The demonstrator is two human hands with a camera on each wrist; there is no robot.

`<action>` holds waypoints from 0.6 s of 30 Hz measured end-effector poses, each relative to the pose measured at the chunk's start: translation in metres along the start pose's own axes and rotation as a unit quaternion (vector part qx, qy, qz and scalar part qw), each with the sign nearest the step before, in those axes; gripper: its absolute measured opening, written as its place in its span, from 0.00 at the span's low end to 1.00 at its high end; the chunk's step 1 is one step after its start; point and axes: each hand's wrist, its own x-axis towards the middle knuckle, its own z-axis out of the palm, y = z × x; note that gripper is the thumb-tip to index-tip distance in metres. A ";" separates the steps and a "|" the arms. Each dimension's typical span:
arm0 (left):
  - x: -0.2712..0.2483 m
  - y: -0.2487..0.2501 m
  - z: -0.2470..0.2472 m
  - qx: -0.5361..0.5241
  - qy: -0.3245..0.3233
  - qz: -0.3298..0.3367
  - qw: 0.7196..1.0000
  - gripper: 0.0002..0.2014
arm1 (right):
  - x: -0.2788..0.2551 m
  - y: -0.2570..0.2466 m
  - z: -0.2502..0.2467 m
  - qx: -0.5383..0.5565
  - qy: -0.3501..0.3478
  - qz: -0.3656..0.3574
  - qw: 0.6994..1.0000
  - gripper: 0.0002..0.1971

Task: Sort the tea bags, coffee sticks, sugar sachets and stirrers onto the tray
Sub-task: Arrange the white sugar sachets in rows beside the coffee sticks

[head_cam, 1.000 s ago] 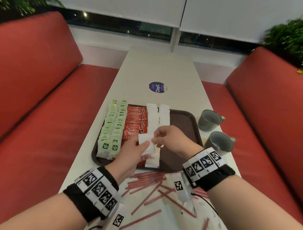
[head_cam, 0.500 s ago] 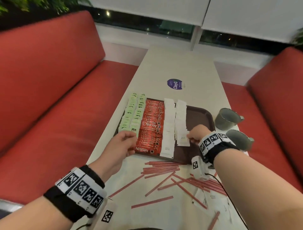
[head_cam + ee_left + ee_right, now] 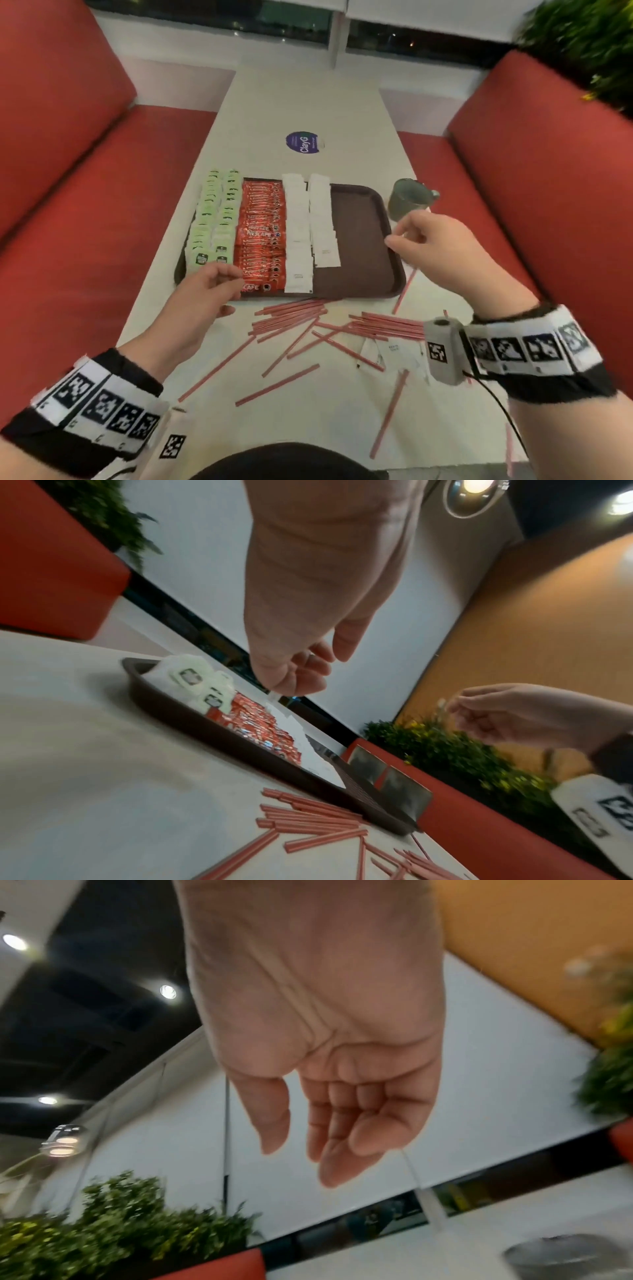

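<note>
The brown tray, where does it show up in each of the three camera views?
Head: the tray lies mid-frame on the table, its right part bare.
Left wrist: the tray runs diagonally from centre left to lower right, under the left hand.
Right wrist: not in view.
Shared landmark: the grey cup right of the tray, blurred at the right wrist view's lower right.

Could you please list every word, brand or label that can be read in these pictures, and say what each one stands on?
"ClayG": on the round purple sticker on the table; its smaller print is too blurred.
"NESCAFE": on the red coffee sticks on the tray.
Tea bag labels: too blurred to read.
Print on the white sugar sachets: too small to read.
Square black-and-white code markers on the wristbands: patterns, no words.
</note>
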 end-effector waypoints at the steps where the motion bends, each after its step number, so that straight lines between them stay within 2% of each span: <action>1: -0.001 0.002 0.008 0.036 -0.023 0.016 0.999 0.04 | -0.024 0.012 -0.007 0.002 -0.004 0.011 1.000 0.04; 5: -0.006 0.006 0.045 0.177 -0.107 0.088 0.974 0.04 | -0.099 0.068 0.007 -0.001 -0.048 0.129 0.991 0.06; 7: -0.010 0.005 0.067 0.248 -0.164 0.119 0.947 0.04 | -0.126 0.094 0.028 -0.017 -0.069 0.178 0.981 0.06; 10: -0.013 0.000 0.096 0.343 -0.252 0.156 0.891 0.05 | -0.150 0.118 0.056 -0.050 -0.088 0.213 0.972 0.07; 12: -0.016 -0.003 0.113 0.412 -0.312 0.212 0.829 0.07 | -0.158 0.124 0.066 -0.075 -0.088 0.224 0.968 0.12; 14: -0.020 -0.008 0.131 0.457 -0.388 0.287 0.748 0.12 | -0.160 0.125 0.071 -0.099 -0.082 0.220 0.967 0.15; 16: -0.026 -0.015 0.148 0.481 -0.465 0.347 0.657 0.16 | -0.158 0.125 0.073 -0.125 -0.083 0.198 0.969 0.16; 18: -0.030 -0.026 0.160 0.518 -0.525 0.389 0.552 0.19 | -0.153 0.123 0.076 -0.150 -0.106 0.169 0.968 0.19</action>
